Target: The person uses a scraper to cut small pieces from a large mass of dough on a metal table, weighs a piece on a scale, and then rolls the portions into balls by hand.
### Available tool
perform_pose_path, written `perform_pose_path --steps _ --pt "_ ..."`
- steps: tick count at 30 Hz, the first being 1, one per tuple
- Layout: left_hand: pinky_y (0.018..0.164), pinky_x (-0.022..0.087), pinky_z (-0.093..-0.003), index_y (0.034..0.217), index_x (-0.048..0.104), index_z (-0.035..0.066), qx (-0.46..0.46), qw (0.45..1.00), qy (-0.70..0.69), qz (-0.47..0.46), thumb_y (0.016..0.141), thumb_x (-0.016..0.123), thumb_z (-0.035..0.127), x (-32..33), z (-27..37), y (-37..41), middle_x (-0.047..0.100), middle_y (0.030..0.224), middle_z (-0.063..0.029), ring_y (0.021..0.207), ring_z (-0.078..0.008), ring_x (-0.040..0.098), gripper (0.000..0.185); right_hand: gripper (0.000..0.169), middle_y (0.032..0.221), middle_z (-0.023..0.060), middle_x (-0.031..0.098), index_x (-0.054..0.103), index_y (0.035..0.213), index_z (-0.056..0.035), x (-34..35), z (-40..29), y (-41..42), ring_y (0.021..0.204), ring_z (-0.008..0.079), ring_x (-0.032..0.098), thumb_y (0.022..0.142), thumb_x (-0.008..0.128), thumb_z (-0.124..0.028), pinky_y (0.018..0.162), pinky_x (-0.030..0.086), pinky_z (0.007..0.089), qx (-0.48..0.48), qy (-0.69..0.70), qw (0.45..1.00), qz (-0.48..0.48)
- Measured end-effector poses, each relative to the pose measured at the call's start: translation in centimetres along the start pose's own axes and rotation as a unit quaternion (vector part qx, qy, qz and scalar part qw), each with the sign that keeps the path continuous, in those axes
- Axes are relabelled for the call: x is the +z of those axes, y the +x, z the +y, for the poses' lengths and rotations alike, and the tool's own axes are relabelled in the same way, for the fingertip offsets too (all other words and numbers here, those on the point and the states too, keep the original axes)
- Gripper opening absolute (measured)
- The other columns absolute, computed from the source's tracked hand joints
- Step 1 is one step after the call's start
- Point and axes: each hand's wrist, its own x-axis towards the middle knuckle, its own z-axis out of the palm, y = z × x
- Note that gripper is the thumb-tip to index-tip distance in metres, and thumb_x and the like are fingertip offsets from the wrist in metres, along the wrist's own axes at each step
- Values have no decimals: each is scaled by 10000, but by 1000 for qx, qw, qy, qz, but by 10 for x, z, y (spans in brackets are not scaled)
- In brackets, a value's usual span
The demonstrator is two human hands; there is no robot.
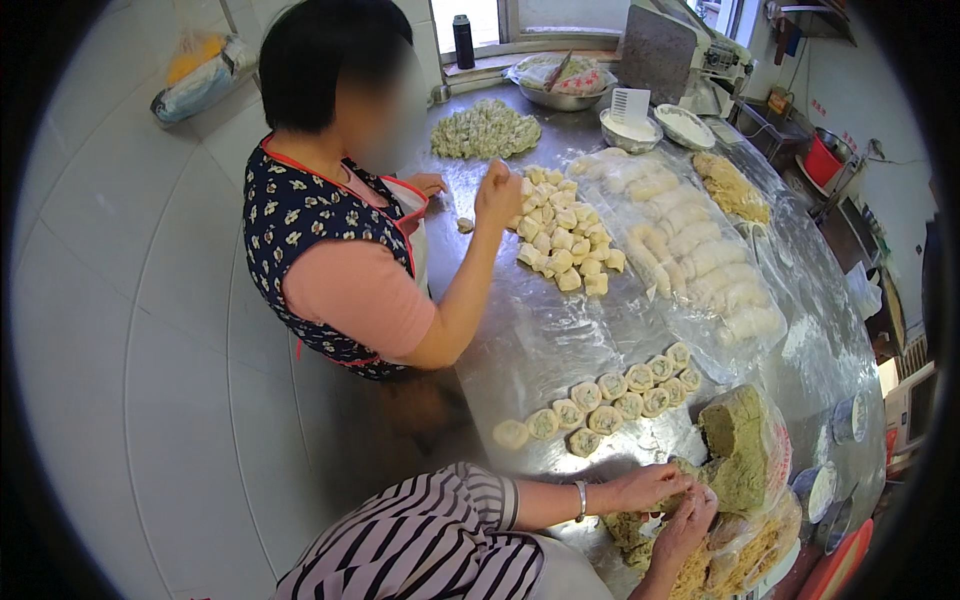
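Note:
My left hand [651, 486], with a bangle at the wrist, and my right hand [686, 521] meet fingertip to fingertip. Between them is a small greenish lump [673, 501], mostly hidden by my fingers. Just beyond stands a block of green filling [739, 476] in a clear plastic bag. Below my hands lie a crumbly green mass [628, 534] and a yellowish shredded filling [686, 577], partly covered by my right forearm. To the upper left, rows of round dough pieces with green-flecked tops [604, 420] rest on the metal table [517, 337]. One paler dough round [511, 434] ends the row.
Across the table a person [352, 247] works beside cut dough pieces [566, 236] and a chopped green heap [486, 131]. Dough rolls [694, 240] lie under plastic film. Metal bowls [817, 491] stand near the right edge, past the green block.

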Motion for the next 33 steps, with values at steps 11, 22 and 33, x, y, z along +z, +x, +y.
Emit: perform_pose_path --steps 11,22,33 --pt "526 534 -288 1090 509 54 10 998 57 30 1069 566 397 0 1 -7 600 904 -46 740 -108 597 349 351 905 97 608 535 1127 -5 5 -4 -5 772 152 565 1096 534 -355 665 484 310 40 -16 998 -52" --pt "492 455 -260 1012 629 69 -48 996 -78 -14 1048 577 523 -3 -7 1 606 878 -7 707 -84 545 458 310 946 45 573 512 1177 -34 6 20 -4 684 90 510 1103 488 -334 556 429 264 -9 23 996 -87" --pt "463 452 -278 1085 612 58 -38 999 1 21 1078 529 484 -10 0 -1 607 766 -37 554 -114 569 434 224 1022 73 620 618 1192 -10 9 13 -5 843 161 603 1052 511 -149 669 505 285 113 120 984 -71"
